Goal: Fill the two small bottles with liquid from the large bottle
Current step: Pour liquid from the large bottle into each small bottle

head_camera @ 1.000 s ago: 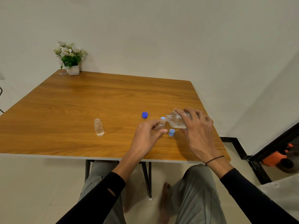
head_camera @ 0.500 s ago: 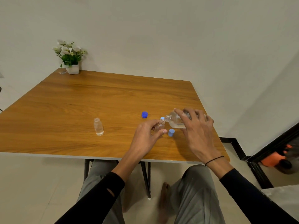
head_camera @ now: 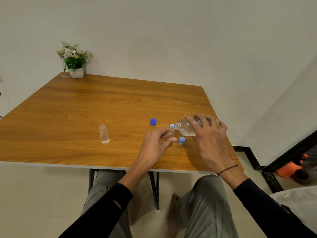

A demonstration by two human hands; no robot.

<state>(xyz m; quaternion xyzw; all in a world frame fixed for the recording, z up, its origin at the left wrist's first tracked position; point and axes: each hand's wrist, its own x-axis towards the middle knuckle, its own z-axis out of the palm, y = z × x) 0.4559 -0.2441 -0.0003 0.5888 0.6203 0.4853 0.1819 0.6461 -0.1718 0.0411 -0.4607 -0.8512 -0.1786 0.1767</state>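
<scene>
My right hand [head_camera: 210, 140] grips the large clear bottle [head_camera: 186, 128], tipped nearly flat with its neck pointing left. Its mouth meets the mouth of a small clear bottle [head_camera: 169, 134], which my left hand [head_camera: 155, 146] holds between thumb and fingers just above the table. My fingers hide most of that small bottle. A second small bottle [head_camera: 104, 134] stands upright and uncapped to the left, with clear liquid in it. Three loose caps lie nearby: a dark blue cap [head_camera: 153, 121], a light blue cap [head_camera: 181, 141] and another light blue cap [head_camera: 172, 125] behind the small bottle.
The wooden table [head_camera: 85, 109] has a white pot of flowers [head_camera: 75, 63] at its far left corner. The table's right edge runs close behind my right hand. My knees and a bare foot show under the near edge. An orange and black object [head_camera: 291, 169] lies on the floor at right.
Both hands hold almost the same pose throughout. The large bottle stays tipped against the small bottle's mouth.
</scene>
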